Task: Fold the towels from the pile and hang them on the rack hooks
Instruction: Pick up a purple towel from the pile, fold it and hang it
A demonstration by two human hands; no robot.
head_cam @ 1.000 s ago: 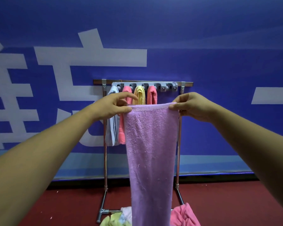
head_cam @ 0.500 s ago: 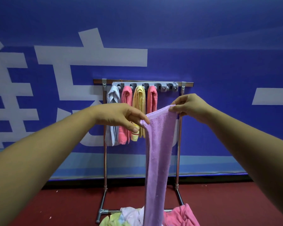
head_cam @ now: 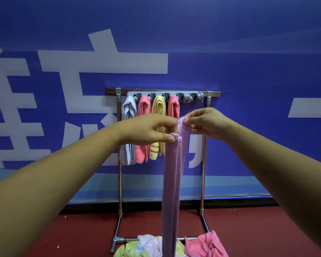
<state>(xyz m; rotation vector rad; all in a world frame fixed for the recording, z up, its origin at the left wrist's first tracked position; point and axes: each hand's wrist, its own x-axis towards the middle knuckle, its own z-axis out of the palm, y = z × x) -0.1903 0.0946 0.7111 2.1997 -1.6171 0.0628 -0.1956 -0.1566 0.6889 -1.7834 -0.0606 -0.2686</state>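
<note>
A long lilac towel hangs straight down, folded lengthwise into a narrow strip. My left hand pinches one top corner and my right hand pinches the other, a little higher; the two hands nearly meet. Behind them stands a metal rack with a grey hook bar. On its left hooks hang a pale blue towel, a pink towel, a yellow towel and a second pink towel. The pile of loose towels lies at the rack's foot.
A blue wall banner with large white characters fills the background right behind the rack. The floor is dark red. The hooks on the right end of the bar carry nothing.
My hands have come together, bringing the two top corners of the lilac towel close, so the towel went from a wide sheet to a narrow doubled strip.
</note>
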